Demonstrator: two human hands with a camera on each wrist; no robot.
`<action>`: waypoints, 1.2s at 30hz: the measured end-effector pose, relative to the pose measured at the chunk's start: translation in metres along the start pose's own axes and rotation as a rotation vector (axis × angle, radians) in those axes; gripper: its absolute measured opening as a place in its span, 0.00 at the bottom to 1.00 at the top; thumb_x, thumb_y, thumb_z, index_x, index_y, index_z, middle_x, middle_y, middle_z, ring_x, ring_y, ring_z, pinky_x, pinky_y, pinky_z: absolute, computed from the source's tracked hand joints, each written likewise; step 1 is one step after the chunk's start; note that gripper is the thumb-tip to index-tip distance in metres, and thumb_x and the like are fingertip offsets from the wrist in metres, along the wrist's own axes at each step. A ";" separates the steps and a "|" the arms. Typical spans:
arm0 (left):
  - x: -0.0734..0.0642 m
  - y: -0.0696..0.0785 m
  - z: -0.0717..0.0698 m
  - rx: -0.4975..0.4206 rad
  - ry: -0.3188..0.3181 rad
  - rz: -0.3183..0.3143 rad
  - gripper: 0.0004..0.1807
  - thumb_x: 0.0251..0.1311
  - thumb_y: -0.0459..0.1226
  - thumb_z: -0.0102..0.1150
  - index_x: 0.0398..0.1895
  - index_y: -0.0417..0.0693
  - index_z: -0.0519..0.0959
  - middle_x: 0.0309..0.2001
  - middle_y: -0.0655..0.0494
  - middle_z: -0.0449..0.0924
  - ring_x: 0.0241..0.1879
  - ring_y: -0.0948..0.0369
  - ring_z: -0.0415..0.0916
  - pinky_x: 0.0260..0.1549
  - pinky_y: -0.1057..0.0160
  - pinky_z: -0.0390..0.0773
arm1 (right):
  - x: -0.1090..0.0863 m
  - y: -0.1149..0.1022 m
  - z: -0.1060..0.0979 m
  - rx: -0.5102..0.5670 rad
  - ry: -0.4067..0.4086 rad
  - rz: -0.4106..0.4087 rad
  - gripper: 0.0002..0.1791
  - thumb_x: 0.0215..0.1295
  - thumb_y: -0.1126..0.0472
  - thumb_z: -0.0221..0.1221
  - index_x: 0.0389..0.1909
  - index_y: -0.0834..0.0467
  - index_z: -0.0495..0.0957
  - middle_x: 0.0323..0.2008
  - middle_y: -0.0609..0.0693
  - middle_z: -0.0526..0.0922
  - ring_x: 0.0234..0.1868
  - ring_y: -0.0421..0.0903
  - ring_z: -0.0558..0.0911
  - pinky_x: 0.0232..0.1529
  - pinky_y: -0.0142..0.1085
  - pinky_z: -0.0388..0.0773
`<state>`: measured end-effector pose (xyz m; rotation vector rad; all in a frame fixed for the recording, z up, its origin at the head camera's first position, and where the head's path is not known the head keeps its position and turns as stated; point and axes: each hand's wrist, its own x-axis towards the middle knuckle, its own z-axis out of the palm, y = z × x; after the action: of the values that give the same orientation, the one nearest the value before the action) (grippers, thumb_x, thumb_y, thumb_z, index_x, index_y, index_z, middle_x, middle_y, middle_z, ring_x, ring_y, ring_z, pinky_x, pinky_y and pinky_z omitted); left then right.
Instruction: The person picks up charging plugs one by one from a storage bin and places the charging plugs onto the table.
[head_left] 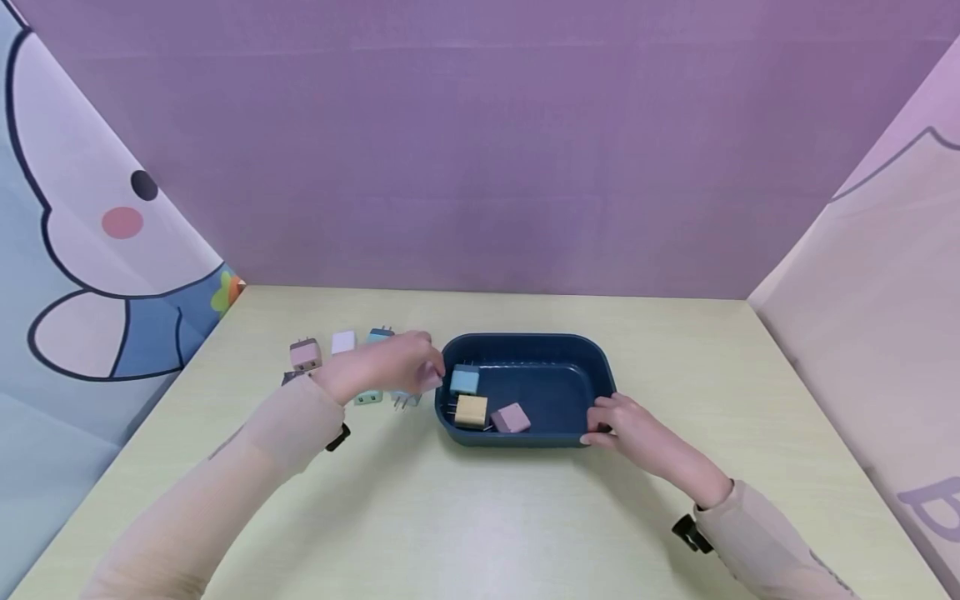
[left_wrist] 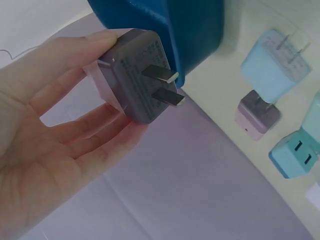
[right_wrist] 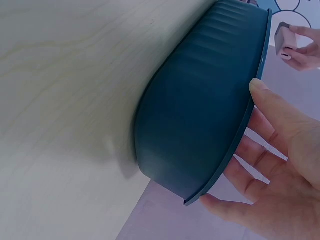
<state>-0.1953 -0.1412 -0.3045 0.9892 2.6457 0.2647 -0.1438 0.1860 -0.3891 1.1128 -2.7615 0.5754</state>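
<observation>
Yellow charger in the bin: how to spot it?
On the pale table sits a dark blue bin. In the head view, the yellow charger lies in its near-left corner. A blue charger sits behind, a pink charger to its right; neither is yellow.

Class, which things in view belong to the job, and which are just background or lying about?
Likely the job:
pink-and-grey charger, pinched by left hand
dark blue container, held by right hand
blue charger, yellow charger and pink charger inside
loose chargers on the table

Background only:
purple backdrop
cartoon-printed panel
</observation>
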 end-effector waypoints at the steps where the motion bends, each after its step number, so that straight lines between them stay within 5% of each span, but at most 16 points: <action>1: -0.001 -0.001 0.001 0.005 0.008 0.004 0.10 0.56 0.35 0.54 0.40 0.43 0.80 0.33 0.56 0.73 0.33 0.62 0.67 0.36 0.66 0.72 | 0.000 0.000 0.000 0.000 0.000 0.001 0.09 0.48 0.61 0.64 0.17 0.51 0.72 0.19 0.37 0.64 0.22 0.35 0.62 0.24 0.27 0.63; 8: -0.008 -0.004 0.008 -0.026 0.048 0.008 0.11 0.48 0.29 0.60 0.37 0.43 0.81 0.31 0.54 0.65 0.35 0.58 0.62 0.28 0.70 0.71 | 0.000 0.000 0.000 0.004 -0.027 0.029 0.09 0.49 0.60 0.63 0.18 0.51 0.72 0.19 0.37 0.64 0.23 0.36 0.62 0.25 0.28 0.63; 16: -0.017 -0.010 0.018 -0.049 0.041 0.032 0.10 0.50 0.29 0.59 0.37 0.40 0.80 0.35 0.52 0.76 0.31 0.62 0.72 0.28 0.71 0.74 | 0.000 -0.001 0.000 0.002 -0.024 0.025 0.09 0.49 0.60 0.63 0.18 0.52 0.72 0.19 0.37 0.64 0.23 0.36 0.62 0.25 0.28 0.63; 36: -0.023 -0.017 0.044 -0.049 0.032 0.027 0.10 0.47 0.26 0.60 0.35 0.41 0.81 0.31 0.54 0.73 0.29 0.63 0.69 0.29 0.69 0.73 | 0.001 0.000 0.001 -0.010 -0.017 0.023 0.09 0.49 0.60 0.63 0.18 0.52 0.72 0.19 0.37 0.64 0.23 0.36 0.62 0.25 0.28 0.63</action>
<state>-0.1745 -0.1660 -0.3451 1.0140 2.6422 0.3526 -0.1441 0.1851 -0.3901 1.0897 -2.7920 0.5576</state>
